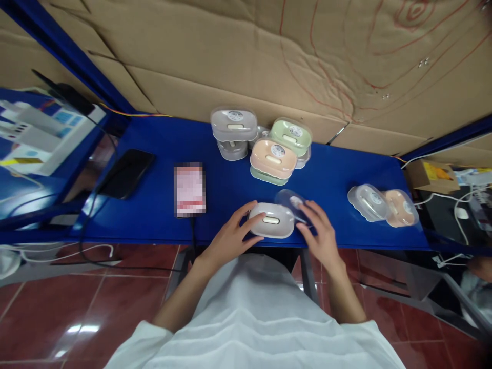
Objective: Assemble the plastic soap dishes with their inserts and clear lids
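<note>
Left fingers (pixel 252 222), spread, grip the gray dish (pixel 283 226); right fingers (pixel 314 211) pinch the clear lid (pixel 285 197).

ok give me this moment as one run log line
left hand: holding grey container | right hand: holding clear lid | lid: off container | stacked containers: farther back on blue table

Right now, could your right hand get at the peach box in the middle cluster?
Probably yes: nothing is stacked on the peach box, just beyond the clear lid, though the right hand would likely need to leave that lid first.
</note>
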`<state>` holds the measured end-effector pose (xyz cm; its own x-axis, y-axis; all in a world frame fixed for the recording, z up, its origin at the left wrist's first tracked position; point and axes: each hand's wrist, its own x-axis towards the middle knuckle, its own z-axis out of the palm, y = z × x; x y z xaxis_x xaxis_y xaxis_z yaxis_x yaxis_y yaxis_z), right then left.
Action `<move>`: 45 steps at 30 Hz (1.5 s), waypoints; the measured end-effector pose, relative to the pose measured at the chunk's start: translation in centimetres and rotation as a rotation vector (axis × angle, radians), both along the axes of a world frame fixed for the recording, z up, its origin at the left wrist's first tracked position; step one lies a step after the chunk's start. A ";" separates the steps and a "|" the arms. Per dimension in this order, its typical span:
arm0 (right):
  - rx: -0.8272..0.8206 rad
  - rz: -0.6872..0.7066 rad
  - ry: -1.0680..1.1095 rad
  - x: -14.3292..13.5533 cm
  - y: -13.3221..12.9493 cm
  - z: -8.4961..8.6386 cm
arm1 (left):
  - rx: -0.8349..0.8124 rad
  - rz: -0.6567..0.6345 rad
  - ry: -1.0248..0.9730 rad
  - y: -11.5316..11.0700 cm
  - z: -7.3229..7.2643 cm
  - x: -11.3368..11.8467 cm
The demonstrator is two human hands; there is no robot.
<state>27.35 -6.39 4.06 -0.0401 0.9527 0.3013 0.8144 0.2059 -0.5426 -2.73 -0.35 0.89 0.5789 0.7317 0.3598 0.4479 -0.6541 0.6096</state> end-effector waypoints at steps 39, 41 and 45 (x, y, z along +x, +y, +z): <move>0.443 0.075 -0.085 -1.3 16.4 7.0 | 0.295 0.151 -0.001 15.3 8.2 -3.5; 0.357 0.087 -0.125 -2.1 20.6 7.3 | 0.270 0.184 0.049 19.5 7.8 -3.2; 0.194 0.157 -0.178 -3.4 24.8 6.8 | 0.178 0.173 0.096 24.8 7.0 -2.8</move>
